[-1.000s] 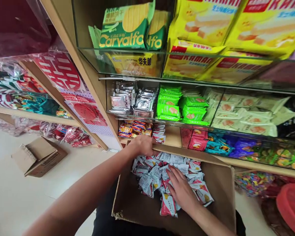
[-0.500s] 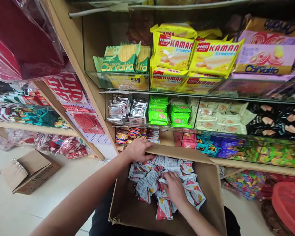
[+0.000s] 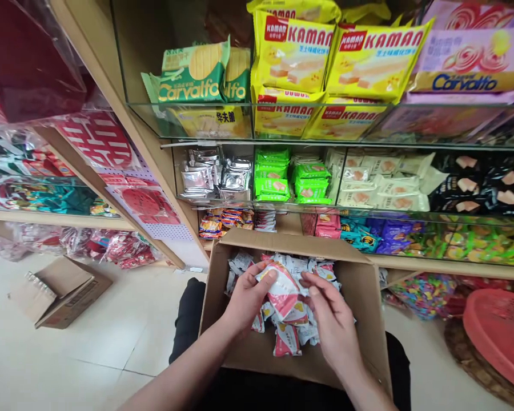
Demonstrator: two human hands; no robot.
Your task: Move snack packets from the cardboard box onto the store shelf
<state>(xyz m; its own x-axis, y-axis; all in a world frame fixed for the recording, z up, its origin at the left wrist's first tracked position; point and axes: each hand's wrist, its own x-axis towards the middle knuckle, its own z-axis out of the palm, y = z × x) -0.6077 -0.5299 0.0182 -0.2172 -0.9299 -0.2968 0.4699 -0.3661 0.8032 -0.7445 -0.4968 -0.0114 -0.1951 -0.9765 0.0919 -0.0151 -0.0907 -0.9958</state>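
An open cardboard box (image 3: 360, 285) rests on my lap, filled with several small white-and-red snack packets (image 3: 297, 265). Above the box, my left hand (image 3: 246, 299) and my right hand (image 3: 332, 322) both grip a small stack of these packets (image 3: 285, 294). The left fingers curl round the stack's left side. The right thumb and fingers pinch its right edge. More packets lie loose below the hands.
Glass-fronted shelves in front hold yellow KAMAN packs (image 3: 293, 54), green Carvalfo packs (image 3: 192, 71), silver packets (image 3: 201, 177) and green packets (image 3: 274, 177). A partly filled bottom shelf (image 3: 291, 222) sits just behind the box. A second cardboard box (image 3: 60, 291) lies on the floor left; a red basket (image 3: 501, 337) right.
My left hand left the box's far rim and came into the box. Both hands now hold a stack of packets lifted from the pile. The box has shifted a little toward me.
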